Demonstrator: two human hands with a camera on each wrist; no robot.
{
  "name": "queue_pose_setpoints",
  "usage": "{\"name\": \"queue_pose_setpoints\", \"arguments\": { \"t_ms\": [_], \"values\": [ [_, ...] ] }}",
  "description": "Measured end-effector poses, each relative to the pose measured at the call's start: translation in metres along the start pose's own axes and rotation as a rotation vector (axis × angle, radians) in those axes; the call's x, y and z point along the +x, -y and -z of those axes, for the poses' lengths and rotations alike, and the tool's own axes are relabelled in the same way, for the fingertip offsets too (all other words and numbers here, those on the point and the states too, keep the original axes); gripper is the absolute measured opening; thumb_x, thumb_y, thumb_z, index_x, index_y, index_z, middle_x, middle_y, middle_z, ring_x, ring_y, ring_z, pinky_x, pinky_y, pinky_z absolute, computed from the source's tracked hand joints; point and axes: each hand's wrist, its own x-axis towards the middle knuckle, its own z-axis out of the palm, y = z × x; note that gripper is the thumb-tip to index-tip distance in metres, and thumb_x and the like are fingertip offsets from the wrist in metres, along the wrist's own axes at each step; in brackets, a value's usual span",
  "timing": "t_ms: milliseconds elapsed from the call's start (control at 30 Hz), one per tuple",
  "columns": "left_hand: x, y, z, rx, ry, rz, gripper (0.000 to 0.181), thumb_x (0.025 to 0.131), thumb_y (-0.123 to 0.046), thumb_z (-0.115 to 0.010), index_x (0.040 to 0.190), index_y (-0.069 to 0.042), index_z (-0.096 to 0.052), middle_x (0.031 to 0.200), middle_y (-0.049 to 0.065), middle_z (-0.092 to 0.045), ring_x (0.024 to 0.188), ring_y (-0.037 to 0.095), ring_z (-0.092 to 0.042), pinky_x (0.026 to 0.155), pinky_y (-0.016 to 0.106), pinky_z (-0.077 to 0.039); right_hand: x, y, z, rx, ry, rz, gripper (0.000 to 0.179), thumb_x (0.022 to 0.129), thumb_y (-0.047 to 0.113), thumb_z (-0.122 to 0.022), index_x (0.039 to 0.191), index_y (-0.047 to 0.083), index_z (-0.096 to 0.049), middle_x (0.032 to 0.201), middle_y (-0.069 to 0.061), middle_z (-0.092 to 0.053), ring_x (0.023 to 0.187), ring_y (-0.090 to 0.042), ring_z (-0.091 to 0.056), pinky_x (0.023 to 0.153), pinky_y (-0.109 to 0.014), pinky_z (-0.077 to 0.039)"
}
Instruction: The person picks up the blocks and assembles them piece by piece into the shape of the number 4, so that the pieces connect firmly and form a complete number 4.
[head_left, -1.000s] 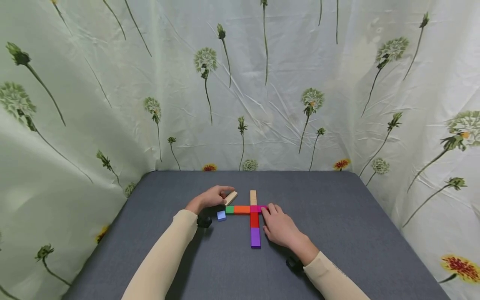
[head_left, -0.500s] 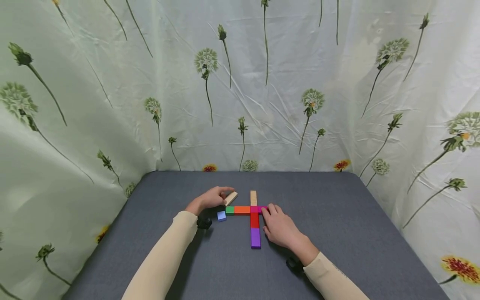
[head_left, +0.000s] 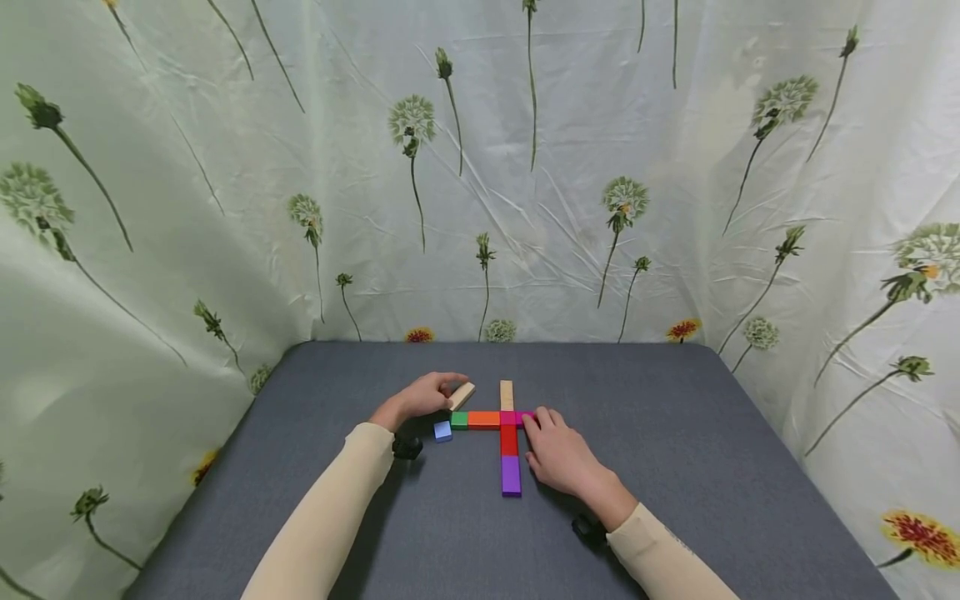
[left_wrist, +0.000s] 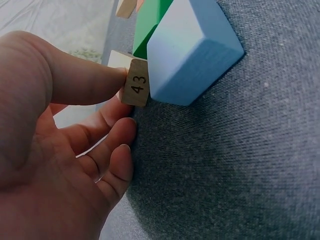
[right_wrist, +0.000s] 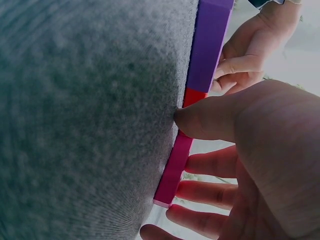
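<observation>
My left hand (head_left: 423, 393) pinches a plain wooden block (head_left: 462, 396), which lies at a slant beside the far left end of a cross of coloured blocks. In the left wrist view my thumb presses its end, marked 43 (left_wrist: 136, 82). A blue block (head_left: 442, 432) sits just in front, near the green block (head_left: 459, 421). An orange block (head_left: 483, 420) links green to the magenta centre (head_left: 507, 417). My right hand (head_left: 558, 454) rests its outstretched fingertips on the magenta bar (right_wrist: 172, 172), its thumb by the red block (head_left: 508, 440).
A purple block (head_left: 511, 476) extends the cross towards me, and another wooden block (head_left: 507, 395) extends it away. All lie on a dark grey cloth-covered table (head_left: 637, 392). Behind and around it hangs a white curtain (head_left: 555, 242) printed with flowers.
</observation>
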Motion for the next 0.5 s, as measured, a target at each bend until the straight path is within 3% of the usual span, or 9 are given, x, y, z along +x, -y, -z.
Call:
{"name": "queue_pose_setpoints", "arguments": {
  "t_ms": [367,500],
  "values": [
    [-0.0018,0.0002,0.0004,0.053,-0.031,0.007,0.055,0.089,0.001,-0.06,0.142,-0.016,-0.059,0.09,0.006,-0.058,0.078,0.02,-0.049,0.068,0.036,-0.038,-0.0002,-0.0008,-0.0009,-0.014,-0.009,0.001,0.06,0.09,0.031,-0.074,0.139,0.003,-0.055,0.123,-0.015,-0.052,0.116,-0.03,-0.051,0.081,-0.042,-0.056],
    [-0.0045,-0.0022,0.0022,0.05,-0.042,0.008,0.052,0.092,-0.004,-0.063,0.142,-0.016,-0.059,0.101,0.005,-0.066,0.086,0.019,-0.058,0.076,0.039,-0.047,-0.0003,-0.001,-0.0006,-0.017,-0.012,0.005,0.059,0.09,0.031,-0.074,0.139,0.003,-0.055,0.123,-0.015,-0.052,0.117,-0.03,-0.051,0.081,-0.041,-0.056]
  ]
}}
